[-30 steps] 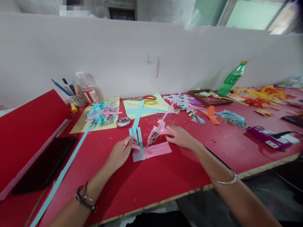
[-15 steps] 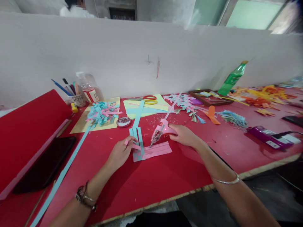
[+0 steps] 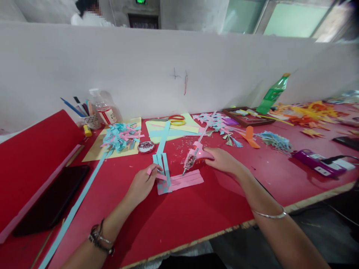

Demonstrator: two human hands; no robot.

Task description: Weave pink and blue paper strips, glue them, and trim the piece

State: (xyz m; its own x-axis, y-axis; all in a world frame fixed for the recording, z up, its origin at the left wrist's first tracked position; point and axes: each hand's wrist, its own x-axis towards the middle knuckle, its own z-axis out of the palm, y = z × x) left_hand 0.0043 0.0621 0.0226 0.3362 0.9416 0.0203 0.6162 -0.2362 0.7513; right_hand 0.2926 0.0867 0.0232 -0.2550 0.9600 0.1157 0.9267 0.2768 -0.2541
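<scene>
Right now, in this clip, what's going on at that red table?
A person's right hand holds a pink glue gun, nozzle pointing down at flat pink strips. The left hand touches a loose pink strip beside where blue strips cross the flat pink ones in a small woven patch. Scissors lie on paper sheets behind.

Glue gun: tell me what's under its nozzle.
Pink paper strips lie under the nozzle of the glue gun, on the red tabletop. Whatever is beneath the strips is covered and cannot be seen.
</scene>
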